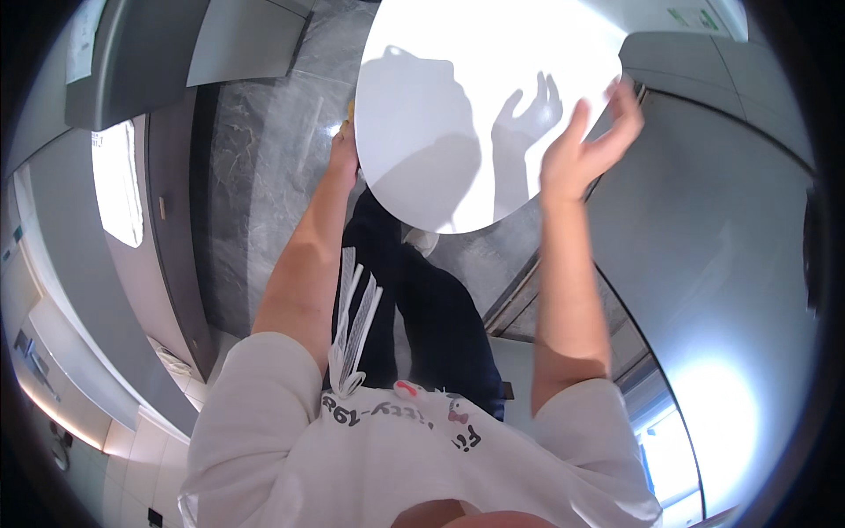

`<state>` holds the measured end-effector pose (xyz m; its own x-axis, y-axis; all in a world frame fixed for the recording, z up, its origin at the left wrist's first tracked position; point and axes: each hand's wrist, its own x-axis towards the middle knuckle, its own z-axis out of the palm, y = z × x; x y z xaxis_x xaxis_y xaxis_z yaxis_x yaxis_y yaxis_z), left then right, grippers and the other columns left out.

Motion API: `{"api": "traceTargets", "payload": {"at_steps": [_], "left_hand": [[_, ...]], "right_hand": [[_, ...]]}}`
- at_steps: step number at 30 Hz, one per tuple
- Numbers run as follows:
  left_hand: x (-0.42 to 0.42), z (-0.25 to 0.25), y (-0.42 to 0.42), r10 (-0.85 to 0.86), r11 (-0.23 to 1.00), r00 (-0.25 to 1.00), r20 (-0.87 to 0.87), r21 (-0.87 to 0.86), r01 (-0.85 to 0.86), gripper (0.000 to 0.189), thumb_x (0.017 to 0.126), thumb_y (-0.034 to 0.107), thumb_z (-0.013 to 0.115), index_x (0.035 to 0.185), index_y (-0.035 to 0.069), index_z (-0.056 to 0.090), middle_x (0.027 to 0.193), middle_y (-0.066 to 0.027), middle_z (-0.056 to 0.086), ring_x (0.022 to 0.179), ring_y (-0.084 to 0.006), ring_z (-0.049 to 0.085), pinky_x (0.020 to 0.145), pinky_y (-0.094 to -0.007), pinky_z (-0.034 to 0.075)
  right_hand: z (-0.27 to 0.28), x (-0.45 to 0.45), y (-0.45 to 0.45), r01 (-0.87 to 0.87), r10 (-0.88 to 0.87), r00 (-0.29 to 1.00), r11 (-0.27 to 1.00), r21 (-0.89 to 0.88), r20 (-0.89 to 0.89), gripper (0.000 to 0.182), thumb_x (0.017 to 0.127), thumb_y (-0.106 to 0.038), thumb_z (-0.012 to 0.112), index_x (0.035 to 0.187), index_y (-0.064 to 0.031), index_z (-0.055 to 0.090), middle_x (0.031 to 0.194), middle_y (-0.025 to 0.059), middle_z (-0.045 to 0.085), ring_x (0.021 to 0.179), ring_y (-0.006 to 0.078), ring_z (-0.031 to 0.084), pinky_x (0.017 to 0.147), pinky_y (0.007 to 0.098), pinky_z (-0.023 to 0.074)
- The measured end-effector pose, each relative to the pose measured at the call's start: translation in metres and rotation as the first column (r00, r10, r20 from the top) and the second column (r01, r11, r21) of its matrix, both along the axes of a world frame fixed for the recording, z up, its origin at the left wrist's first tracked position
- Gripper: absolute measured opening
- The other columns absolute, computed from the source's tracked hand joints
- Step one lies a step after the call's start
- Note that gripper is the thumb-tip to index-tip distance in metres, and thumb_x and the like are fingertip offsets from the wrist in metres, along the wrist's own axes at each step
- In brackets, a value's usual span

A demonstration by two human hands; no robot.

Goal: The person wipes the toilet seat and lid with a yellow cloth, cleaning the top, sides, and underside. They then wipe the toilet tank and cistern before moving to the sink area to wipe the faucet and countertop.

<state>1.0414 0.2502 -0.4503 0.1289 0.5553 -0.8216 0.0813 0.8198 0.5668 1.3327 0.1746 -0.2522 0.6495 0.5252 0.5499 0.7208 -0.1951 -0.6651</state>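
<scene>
A large, smooth white panel with a rounded near end (422, 132), which looks like a toilet lid, fills the space before me. Shadows of my head and a hand fall across it. At its left edge is my left hand (344, 148), partly hidden by the rim. A small yellow thing (350, 113), perhaps a cloth or sponge, shows at its fingers; the grip is mostly hidden. My right hand (591, 145) is raised near the panel's right edge, slightly blurred, with fingers apart and nothing in it.
Grey marble-look tiles (264, 198) cover the floor. On the left are a dark cabinet side (175, 231) and a grey box-like fixture (142, 66). A glossy grey panel (700, 218) stands at the right. A white shoe (422, 241) shows below the white panel.
</scene>
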Motion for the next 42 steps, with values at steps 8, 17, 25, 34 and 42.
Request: {"api": "traceTargets", "payload": {"at_steps": [8, 17, 25, 34, 42], "left_hand": [[0.010, 0.031, -0.024, -0.047, 0.996, 0.985, 0.167, 0.088, 0.033, 0.046, 0.099, 0.042, 0.044, 0.127, 0.007, 0.051, 0.109, -0.0062, 0.063, 0.098, -0.0151, 0.061, 0.081, -0.0317, 0.052], [0.001, 0.032, -0.023, -0.217, 0.936, 0.967, 0.136, 0.312, 0.166, 0.040, 0.100, 0.035, 0.045, 0.120, 0.002, 0.055, 0.106, -0.0056, 0.063, 0.096, -0.0119, 0.060, 0.085, -0.0286, 0.047], [0.028, -0.019, 0.015, -0.129, 0.865, 0.966, 0.223, 0.502, 0.000, 0.037, 0.101, 0.032, 0.045, 0.117, 0.000, 0.055, 0.101, -0.0065, 0.061, 0.090, -0.0115, 0.057, 0.079, -0.0274, 0.047], [0.053, -0.022, 0.042, -0.225, 0.725, 0.961, 0.162, 0.687, 0.054, 0.037, 0.100, 0.032, 0.044, 0.113, 0.000, 0.057, 0.096, -0.0096, 0.063, 0.087, -0.0158, 0.059, 0.079, -0.0315, 0.046], [0.029, 0.009, 0.034, -0.367, 0.788, 0.916, 0.164, 0.579, 0.212, 0.039, 0.096, 0.027, 0.044, 0.120, -0.001, 0.054, 0.110, -0.0153, 0.063, 0.101, -0.0225, 0.060, 0.088, -0.0343, 0.045]], "right_hand": [[-0.087, -0.099, -0.107, 0.054, -0.184, 0.927, 0.927, -0.371, -0.325, 0.049, 0.081, -0.009, 0.060, 0.127, 0.0001, 0.047, 0.126, 0.0210, 0.046, 0.120, 0.0374, 0.044, 0.104, 0.0443, 0.0347], [-0.102, -0.089, -0.138, 0.147, -0.187, 0.978, 0.932, -0.332, -0.093, 0.051, 0.080, -0.009, 0.060, 0.128, 0.0022, 0.045, 0.124, 0.0203, 0.047, 0.115, 0.0340, 0.046, 0.101, 0.0437, 0.0359], [-0.107, -0.110, -0.127, 0.105, -0.161, 0.969, 0.955, -0.276, -0.190, 0.054, 0.089, -0.011, 0.057, 0.136, 0.0046, 0.035, 0.133, 0.0194, 0.039, 0.128, 0.0294, 0.039, 0.111, 0.0419, 0.0294], [-0.111, -0.119, -0.130, 0.126, -0.151, 0.986, 0.955, -0.270, -0.073, 0.048, 0.090, -0.010, 0.057, 0.133, 0.0059, 0.041, 0.133, 0.0223, 0.044, 0.128, 0.0301, 0.043, 0.110, 0.0417, 0.0301], [-0.112, -0.116, -0.132, 0.268, -0.255, 0.963, 0.945, -0.189, 0.090, 0.045, 0.088, -0.021, 0.063, 0.128, -0.0023, 0.051, 0.128, 0.0145, 0.054, 0.119, 0.0277, 0.051, 0.102, 0.0400, 0.0383]]}}
